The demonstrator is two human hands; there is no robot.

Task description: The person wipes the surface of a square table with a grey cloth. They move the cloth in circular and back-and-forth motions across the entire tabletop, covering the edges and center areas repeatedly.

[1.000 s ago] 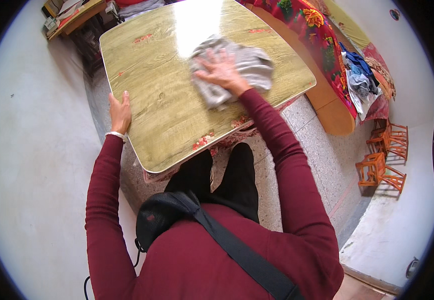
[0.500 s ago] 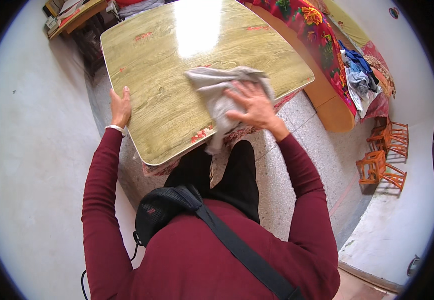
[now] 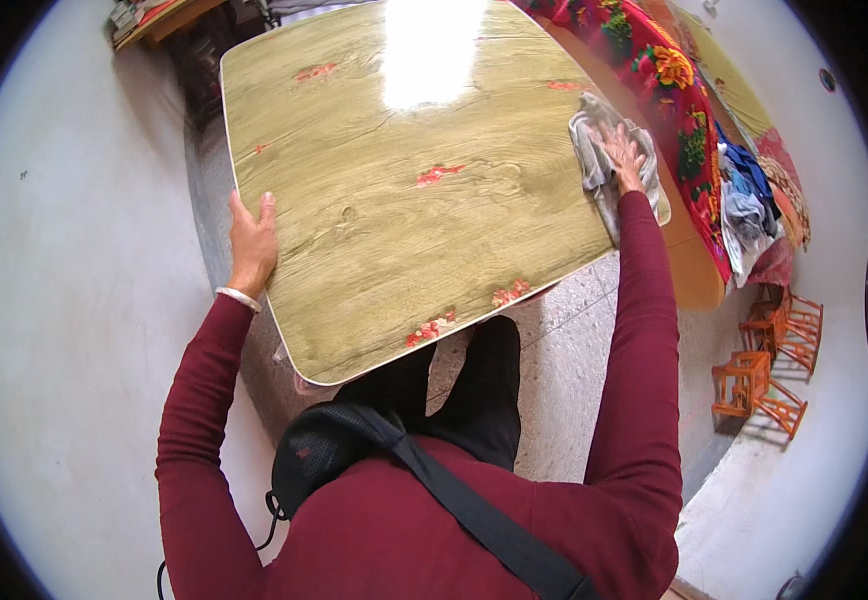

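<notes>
A table (image 3: 354, 240) with a wood-pattern top, red flower prints and a pale rim stands before me. My left hand (image 3: 252, 245) grips its left edge, thumb on top and the other fingers at the outer side, partly hidden. Near the right-hand corner lies a crumpled light grey cloth (image 3: 594, 135). On it my right hand (image 3: 622, 158) presses with its fingers spread, the arm stretched forward. The cloth covers part of the table's edge there.
Past the table's right side is a bed or bench with a red floral cover (image 3: 669, 70) and a clothes pile (image 3: 749, 210). Small orange wooden stools (image 3: 744, 382) stand by the right wall. A white wall (image 3: 84, 250) rises close on the left; a wooden desk (image 3: 169, 20) is far left.
My right hand has carried the cloth rightward from the table's near middle to its right corner. My left hand stays on the left edge. The view has shifted slightly.
</notes>
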